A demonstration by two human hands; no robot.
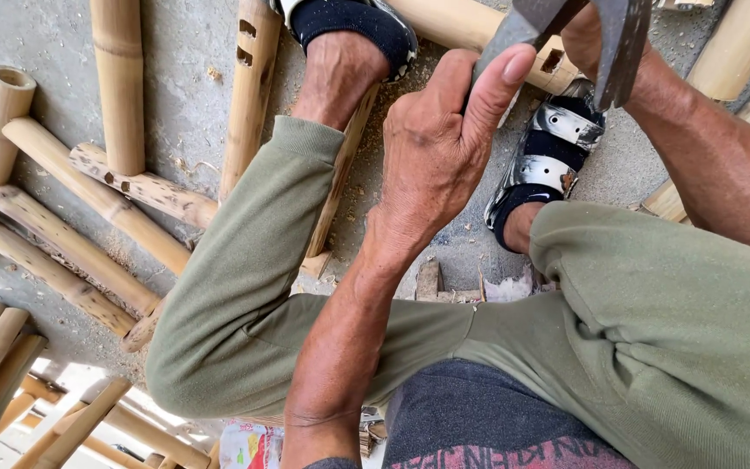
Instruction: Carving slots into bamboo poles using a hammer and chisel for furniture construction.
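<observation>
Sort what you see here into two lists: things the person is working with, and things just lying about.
In use:
- left hand gripping a grey metal blade
- right hand, with a dark metal tool
- slotted bamboo pole under the sandalled feet

Lying about:
- cut bamboo lengths
- slotted bamboo stick
- wood chips

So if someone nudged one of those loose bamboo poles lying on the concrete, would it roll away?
Probably a little. The bamboo pole is round, so it could roll, but neighbouring poles lie against it and its knobbly nodes would likely check it. It looks stiff, and its neighbour's open hollow end suggests it is light for its size.
</observation>
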